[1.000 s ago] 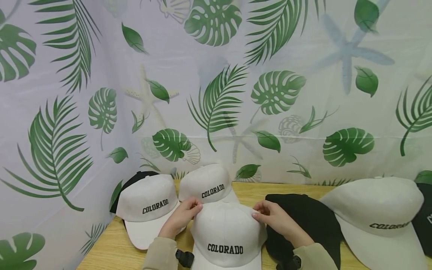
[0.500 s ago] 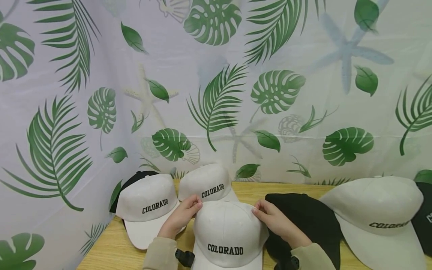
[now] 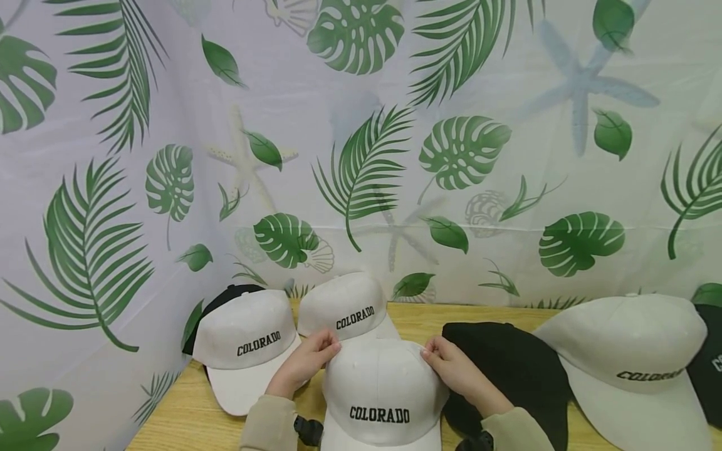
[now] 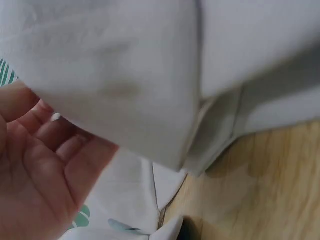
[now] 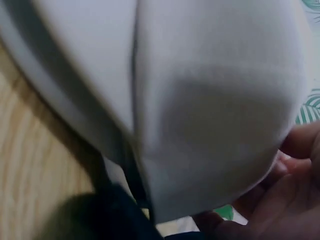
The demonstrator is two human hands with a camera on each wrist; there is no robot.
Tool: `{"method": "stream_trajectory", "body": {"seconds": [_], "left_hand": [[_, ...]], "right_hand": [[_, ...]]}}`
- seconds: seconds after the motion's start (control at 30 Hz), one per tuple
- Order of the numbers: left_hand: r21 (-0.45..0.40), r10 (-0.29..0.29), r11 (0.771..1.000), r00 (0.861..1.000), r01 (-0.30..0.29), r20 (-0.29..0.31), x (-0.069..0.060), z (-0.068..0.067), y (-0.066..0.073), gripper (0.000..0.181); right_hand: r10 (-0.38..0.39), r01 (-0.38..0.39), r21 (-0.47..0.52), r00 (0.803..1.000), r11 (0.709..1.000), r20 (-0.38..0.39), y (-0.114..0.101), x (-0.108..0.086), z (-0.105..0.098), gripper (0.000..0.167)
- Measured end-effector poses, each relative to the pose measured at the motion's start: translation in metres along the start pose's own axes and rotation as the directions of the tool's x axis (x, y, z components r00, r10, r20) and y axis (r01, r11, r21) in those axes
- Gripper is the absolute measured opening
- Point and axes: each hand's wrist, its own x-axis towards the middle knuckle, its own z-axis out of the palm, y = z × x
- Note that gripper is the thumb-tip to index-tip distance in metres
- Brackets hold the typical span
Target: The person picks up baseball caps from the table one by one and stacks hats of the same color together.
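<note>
A white baseball cap (image 3: 383, 382) lettered COLORADO faces me at the front of the table, its brim cut off by the lower frame edge. On its upper left side my left hand (image 3: 304, 360) pinches the crown between thumb and fingers. My right hand (image 3: 459, 369) pinches the opposite side in the same way. Up close in the left wrist view, the fingers (image 4: 92, 155) lie under the cloth of the cap (image 4: 130, 90). The right wrist view has the right hand (image 5: 285, 195) at the cap's rear edge, some fingertips hidden behind the fabric.
Left of the held cap lies another white COLORADO cap (image 3: 248, 332) over a black one (image 3: 225, 293). A further white cap (image 3: 344, 307) sits just behind. To the right are a black cap (image 3: 507, 376), a larger-looking white cap (image 3: 626, 357) and a dark cap (image 3: 712, 357). Leaf-printed cloth (image 3: 479, 269) hangs behind the wooden table (image 3: 169, 413).
The held cap has shifted very slightly to the right, its lettering with it. Both hands keep their pinch on its sides. The other caps have not moved.
</note>
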Motion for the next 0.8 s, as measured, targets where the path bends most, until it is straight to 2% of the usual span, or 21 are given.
{"method": "stream_trajectory", "body": {"seconds": [0.23, 0.4, 0.53, 0.67, 0.8], "left_hand": [[0.04, -0.116, 0.993, 0.992, 0.114, 0.052, -0.004, -0.01, -0.004, 0.024], [0.084, -0.132, 0.989, 0.987, 0.124, 0.097, -0.008, -0.018, -0.005, 0.025], [0.104, -0.148, 0.986, 0.976, 0.132, 0.157, -0.012, -0.021, -0.005, 0.012], [0.147, -0.16, 0.98, 0.968, 0.133, 0.192, -0.012, -0.021, -0.005, 0.003], [0.171, -0.133, 0.98, 0.97, 0.099, 0.201, -0.011, -0.021, -0.01, 0.006]], "right_hand": [[0.007, -0.001, -0.044, 0.99, 0.999, 0.138, 0.002, -0.003, -0.013, 0.026], [-0.002, 0.026, -0.093, 0.966, 0.995, 0.258, 0.001, -0.005, -0.031, 0.028], [-0.009, 0.049, -0.119, 0.95, 0.992, 0.313, 0.006, -0.006, -0.042, 0.022], [-0.045, 0.09, -0.099, 0.922, 0.991, 0.384, 0.01, -0.004, -0.048, 0.013], [-0.078, 0.125, -0.086, 0.904, 0.989, 0.42, 0.013, -0.002, -0.049, 0.011]]}}
